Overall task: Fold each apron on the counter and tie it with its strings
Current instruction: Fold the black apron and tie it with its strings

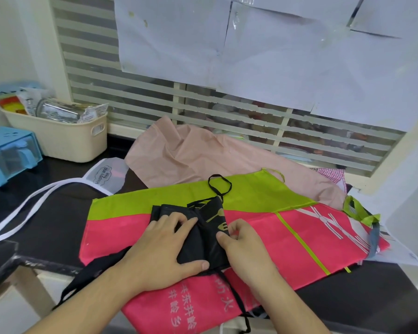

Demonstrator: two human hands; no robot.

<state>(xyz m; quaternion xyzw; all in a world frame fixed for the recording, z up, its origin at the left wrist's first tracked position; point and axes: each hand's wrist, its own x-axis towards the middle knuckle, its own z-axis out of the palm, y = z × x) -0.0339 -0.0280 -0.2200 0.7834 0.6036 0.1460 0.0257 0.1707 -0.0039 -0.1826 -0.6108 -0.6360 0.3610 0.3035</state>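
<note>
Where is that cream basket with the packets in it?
In the head view the cream basket stands at the far left of the counter, against the wall, right behind the blue box and left of the pale pink apron.

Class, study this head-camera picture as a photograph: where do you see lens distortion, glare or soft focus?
Head view: wide-angle bending tilts the window blinds and curves the counter edge; glare shines on the clear tape across the taped papers; light is soft and even, with faint shadows under the left hand and right hand on the black apron; the forearms at the bottom look soft.
</note>
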